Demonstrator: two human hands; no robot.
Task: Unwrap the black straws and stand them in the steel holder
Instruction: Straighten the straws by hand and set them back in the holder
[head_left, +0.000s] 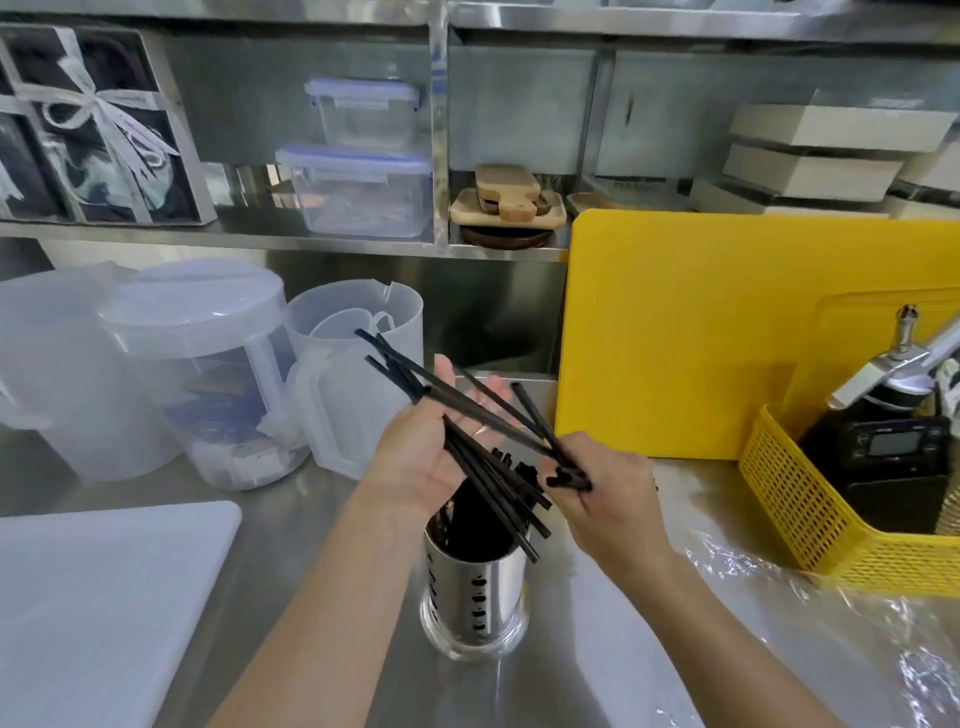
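Observation:
A perforated steel holder (474, 597) stands on the steel counter in front of me, with several black straws upright inside it. Just above the holder, my left hand (423, 449) lies palm up with fingers straight. A loose bundle of black straws (467, 441) rests slanted across that palm. My right hand (605, 491) pinches the lower ends of a few of these straws, which fan up and to the left. Clear plastic wrap (810, 613) lies crumpled on the counter at the right.
Translucent plastic jugs (208, 374) crowd the left back of the counter. A white cutting board (104, 608) lies front left. A yellow board (701, 332) leans at the back right, beside a yellow basket (810, 525) holding a scale and bottle. Shelves with containers run above.

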